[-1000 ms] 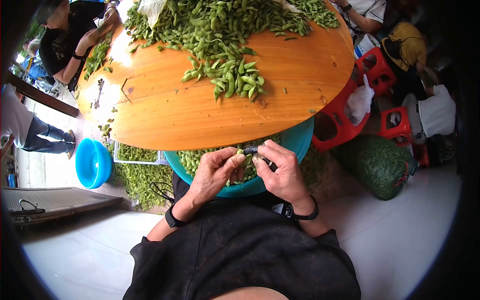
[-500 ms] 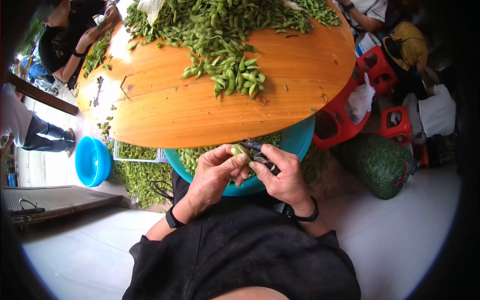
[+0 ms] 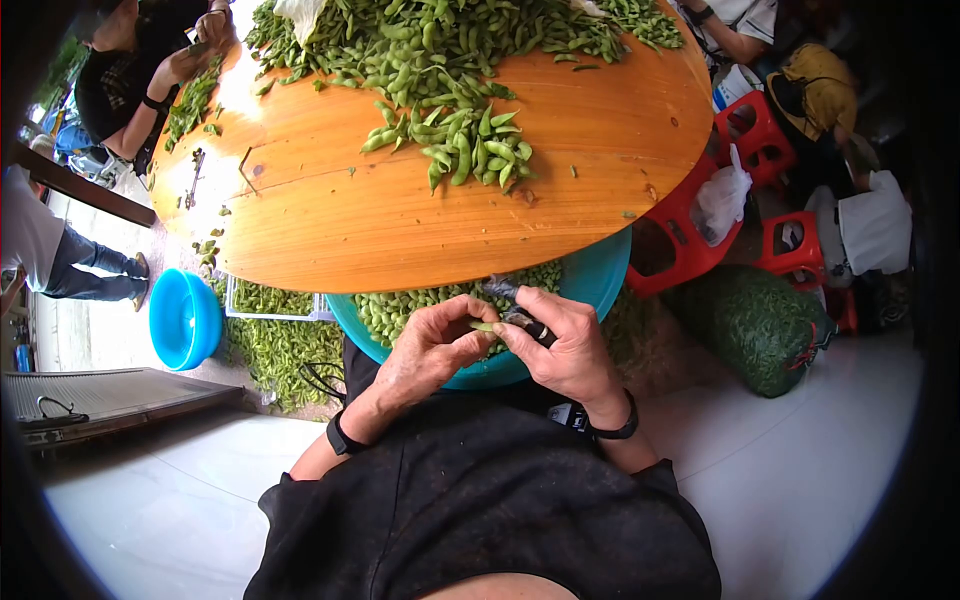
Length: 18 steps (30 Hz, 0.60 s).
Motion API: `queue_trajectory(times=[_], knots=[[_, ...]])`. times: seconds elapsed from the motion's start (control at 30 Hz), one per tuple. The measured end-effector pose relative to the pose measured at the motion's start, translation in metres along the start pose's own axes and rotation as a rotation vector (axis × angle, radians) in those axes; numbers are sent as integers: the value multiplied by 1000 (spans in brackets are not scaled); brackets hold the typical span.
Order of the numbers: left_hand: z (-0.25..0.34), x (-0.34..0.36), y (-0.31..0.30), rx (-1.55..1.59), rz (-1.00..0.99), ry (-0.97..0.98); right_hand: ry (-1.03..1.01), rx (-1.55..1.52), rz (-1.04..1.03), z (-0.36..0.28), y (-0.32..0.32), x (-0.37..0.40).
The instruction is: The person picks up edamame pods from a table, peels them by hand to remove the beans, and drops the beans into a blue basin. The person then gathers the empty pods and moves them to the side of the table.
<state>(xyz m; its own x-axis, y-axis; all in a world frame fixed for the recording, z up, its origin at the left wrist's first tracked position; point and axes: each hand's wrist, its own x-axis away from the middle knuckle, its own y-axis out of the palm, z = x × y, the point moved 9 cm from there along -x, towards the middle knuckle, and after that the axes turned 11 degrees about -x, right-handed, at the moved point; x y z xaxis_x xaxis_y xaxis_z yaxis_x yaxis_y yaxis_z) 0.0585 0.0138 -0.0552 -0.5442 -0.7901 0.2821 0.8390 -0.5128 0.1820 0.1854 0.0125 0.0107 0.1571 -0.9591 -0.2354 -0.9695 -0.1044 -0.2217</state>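
Observation:
Over the big teal basin (image 3: 612,272) of shelled green beans (image 3: 378,318), both hands work close together. My left hand (image 3: 432,348) is closed, pinching one end of a green soybean pod (image 3: 483,326). Wrapped in my right hand (image 3: 570,352) is a small black-handled tool (image 3: 528,322); its working end is partly hidden. The right thumb presses at the pod's other end, touching it beside the tool. Beyond the basin, a heap of soybean pods (image 3: 430,80) lies on the wooden table (image 3: 380,240), its nearest pods spilling toward me.
A blue basin (image 3: 186,322) stands on the floor at left, beside a white-rimmed crate (image 3: 270,315) and strewn pods (image 3: 290,368). Red stools (image 3: 675,245) and a full green net sack (image 3: 750,330) are at right. Other people sit around the table.
The pod between my hands now shows as a narrow strip, lower than before, and my left fingers have curled over it. The right hand keeps the tool, nearly in place.

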Motion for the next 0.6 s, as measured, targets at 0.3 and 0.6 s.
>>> queue_trajectory(times=[0.3,0.6], knots=[[-5,-3,5,-67,70,50,107,-210,-51,13,7,-4],[6,-9,-9,-555,29,152,517,-694,155,46,-32,13]])
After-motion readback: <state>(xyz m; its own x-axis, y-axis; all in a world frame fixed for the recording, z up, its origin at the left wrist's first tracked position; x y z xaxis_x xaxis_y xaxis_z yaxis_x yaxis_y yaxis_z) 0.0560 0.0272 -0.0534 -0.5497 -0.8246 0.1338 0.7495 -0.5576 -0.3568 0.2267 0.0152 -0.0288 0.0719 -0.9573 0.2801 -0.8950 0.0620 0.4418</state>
